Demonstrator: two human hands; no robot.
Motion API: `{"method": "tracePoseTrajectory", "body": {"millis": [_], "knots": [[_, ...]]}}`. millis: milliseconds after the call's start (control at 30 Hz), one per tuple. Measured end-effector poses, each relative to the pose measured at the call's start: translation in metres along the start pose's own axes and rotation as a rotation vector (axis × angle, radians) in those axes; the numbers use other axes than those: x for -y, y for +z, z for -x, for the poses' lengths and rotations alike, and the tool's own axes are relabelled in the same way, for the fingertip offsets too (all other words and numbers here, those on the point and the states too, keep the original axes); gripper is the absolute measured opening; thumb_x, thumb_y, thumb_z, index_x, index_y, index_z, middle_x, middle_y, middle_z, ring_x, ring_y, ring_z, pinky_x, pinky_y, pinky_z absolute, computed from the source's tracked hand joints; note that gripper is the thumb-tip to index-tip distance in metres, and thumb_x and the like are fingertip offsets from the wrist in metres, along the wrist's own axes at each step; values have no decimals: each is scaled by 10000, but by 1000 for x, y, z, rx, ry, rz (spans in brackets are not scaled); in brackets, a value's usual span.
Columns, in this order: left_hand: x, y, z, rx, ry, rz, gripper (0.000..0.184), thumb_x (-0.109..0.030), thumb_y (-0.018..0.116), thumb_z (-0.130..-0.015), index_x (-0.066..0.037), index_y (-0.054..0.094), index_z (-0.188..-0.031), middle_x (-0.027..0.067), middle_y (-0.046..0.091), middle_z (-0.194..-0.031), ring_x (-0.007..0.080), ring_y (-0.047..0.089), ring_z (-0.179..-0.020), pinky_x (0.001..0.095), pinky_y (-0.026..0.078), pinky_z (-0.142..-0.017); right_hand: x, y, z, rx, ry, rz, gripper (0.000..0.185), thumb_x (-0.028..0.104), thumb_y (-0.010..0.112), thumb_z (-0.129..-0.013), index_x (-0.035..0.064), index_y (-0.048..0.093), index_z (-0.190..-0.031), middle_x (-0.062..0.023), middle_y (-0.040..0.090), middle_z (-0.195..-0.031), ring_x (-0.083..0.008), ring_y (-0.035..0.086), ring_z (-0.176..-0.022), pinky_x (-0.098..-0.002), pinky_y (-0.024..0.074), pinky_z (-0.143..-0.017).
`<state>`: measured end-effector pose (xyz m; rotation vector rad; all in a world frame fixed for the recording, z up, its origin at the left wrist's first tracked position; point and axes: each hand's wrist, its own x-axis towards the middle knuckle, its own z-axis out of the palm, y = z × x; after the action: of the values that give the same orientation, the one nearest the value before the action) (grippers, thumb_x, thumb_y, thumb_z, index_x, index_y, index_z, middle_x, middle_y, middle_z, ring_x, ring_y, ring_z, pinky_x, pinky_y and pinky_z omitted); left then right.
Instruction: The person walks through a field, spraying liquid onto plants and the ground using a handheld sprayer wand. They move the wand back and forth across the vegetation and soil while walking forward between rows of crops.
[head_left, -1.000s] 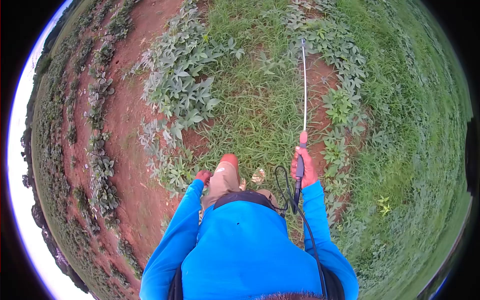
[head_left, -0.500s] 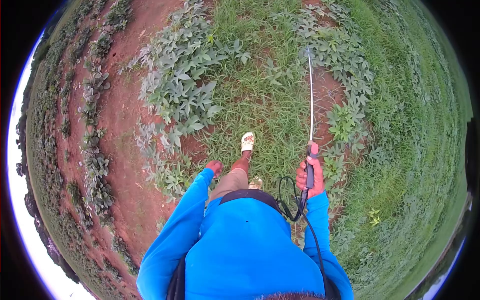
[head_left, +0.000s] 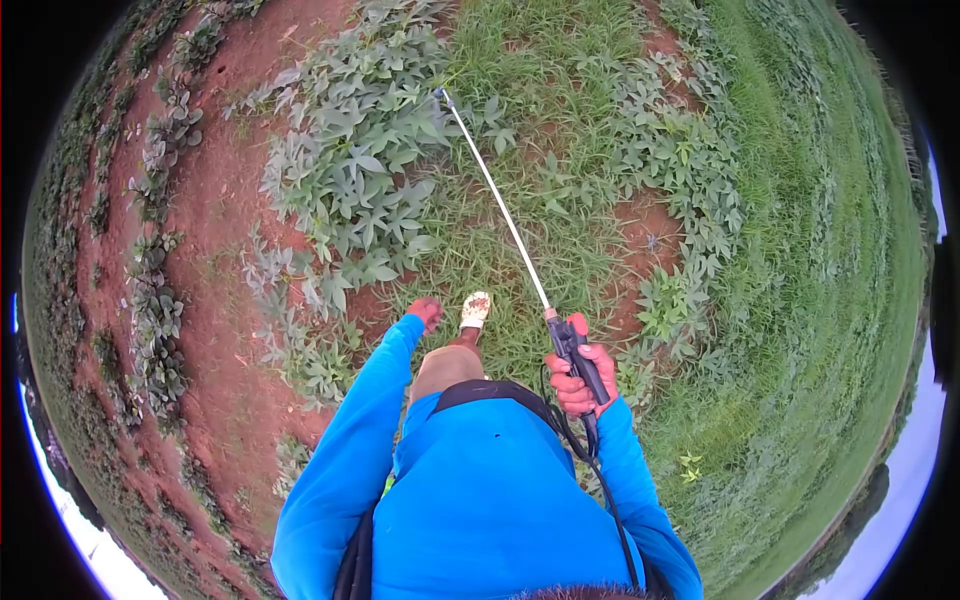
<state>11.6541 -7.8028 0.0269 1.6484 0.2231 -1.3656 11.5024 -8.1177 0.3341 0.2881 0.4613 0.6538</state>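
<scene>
We list, largest first:

- Dense green field growth [head_left: 800, 300], along the right side.
- Bare red-brown soil [head_left: 215, 290], on the left, between low planted rows.
- Strip of bright green grass [head_left: 540, 240], ahead of the person, between two stands of lobed, broad-leaved plants: grey-green on the left [head_left: 350, 190], greener on the right [head_left: 690, 150].
- Blue long-sleeved shirt [head_left: 490, 490], worn by the person, with a black strap [head_left: 355, 560] beside the left arm.
- Long, thin, pale wand [head_left: 497, 196], slanting forward and leftward over the grass. We judge it is held by its rear end so its length gives reach without bending.
- Thin black hose [head_left: 615, 515], from the handle back along the right forearm, a route that seems to keep it off the feet.
- Right hand [head_left: 585, 380], wrapped firmly around the wand's black handle [head_left: 592, 377], in line with the forearm, probably to steer the far tip.
- Left hand [head_left: 426, 313], low beside the left leg, near the leaves, with nothing visible in it. We cannot tell how far it is closed; it perhaps hangs out for balance.
- Pale patterned shoe [head_left: 476, 308], on the grass.
- Rounded red-orange piece [head_left: 577, 322], beside the handle's front.
- Small dark nozzle [head_left: 440, 94], at the wand's tip, by the left-hand leaves.
</scene>
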Motion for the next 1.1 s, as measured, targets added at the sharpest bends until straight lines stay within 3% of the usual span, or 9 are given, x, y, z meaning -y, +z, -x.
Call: {"method": "tracePoseTrajectory", "body": {"millis": [167, 267, 333, 667, 800, 967, 1100], "knots": [[-24, -17, -3, -40, -44, 41, 268, -291, 468, -792, -60, 564, -889, 52, 545, -668, 145, 503, -480, 274, 367, -383, 19, 19, -20, 23, -64, 79, 305, 378, 519, -826, 97, 401, -839, 1, 329, -567, -78, 294, -383, -229, 285, -317], [-31, -23, -1, -58, -149, 20, 257, -316, 460, -811, -74, 539, -842, 53, 532, -657, 165, 492, -476, 312, 352, -380, 25, 38, -20, -152, -174, 173, 296, 379, 515, -833, 102, 412, -813, 7, 327, -559, -77, 295, -379, -229, 285, -314], [-33, -25, -4, -70, -170, -37, 255, -311, 457, -814, -73, 542, -845, 54, 536, -660, 166, 494, -477, 313, 351, -380, 23, 53, -18, -404, -322, 263, 292, 380, 514, -839, 109, 423, -781, 12, 330, -548, -78, 302, -378, -227, 282, -311], [-40, -26, -28, -18, -146, 9, 252, -259, 464, -802, -49, 567, -893, 66, 552, -684, 160, 493, -465, 301, 367, -372, 27, 58, -12, -841, -698, 329, 260, 357, 551, -831, 143, 423, -755, 12, 388, -520, -82, 343, -372, -235, 288, -311], [-60, -27, -39, 13, -143, 21, 261, -254, 461, -802, -45, 571, -914, 65, 552, -690, 152, 496, -465, 286, 375, -373, 52, 70, -21, -853, -757, 350, 269, 372, 542, -832, 144, 422, -757, 18, 376, -525, -80, 323, -364, -237, 287, -309], [-88, -34, -62, -39, -131, 11, 233, -258, 491, -784, -73, 589, -886, 36, 554, -632, 139, 489, -445, 282, 376, -374, 101, 86, -35, -519, -551, 304, 283, 385, 501, -828, 122, 422, -761, 23, 338, -537, -77, 287, -361, -231, 284, -306], [-128, -51, -69, -45, -160, -67, 282, -256, 460, -800, -31, 578, -924, 67, 563, -699, 157, 517, -486, 279, 395, -378, 147, 93, -55, -344, -395, 242, 288, 380, 494, -823, 107, 418, -771, 15, 327, -545, -78, 289, -365, -229, 282, -304]]}}
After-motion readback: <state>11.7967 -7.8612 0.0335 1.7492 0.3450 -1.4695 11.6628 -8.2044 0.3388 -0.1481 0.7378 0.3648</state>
